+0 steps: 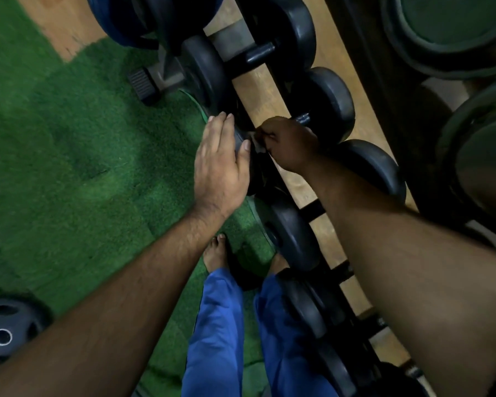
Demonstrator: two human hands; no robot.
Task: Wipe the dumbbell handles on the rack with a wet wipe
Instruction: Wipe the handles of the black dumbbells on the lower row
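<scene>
Black dumbbells lie in a row on a dark rack [272, 90] that runs from the top middle to the bottom right. My left hand [221, 164] rests flat, fingers straight, on the near head [242, 138] of the middle dumbbell. My right hand [288, 143] curls round that dumbbell's handle [304, 119], with a crumpled pale wet wipe [255, 143] pinched under its fingers. Only the far end of the handle shows beyond my knuckles, next to the far head [327, 104].
Another dumbbell [258, 53] lies above on the rack and one more [292, 233] below. Large weight plates [453, 32] stand at the right. Green turf [83, 156] covers the floor at the left, with a plate [9, 325] lying at the lower left. My bare feet [215, 253] stand by the rack.
</scene>
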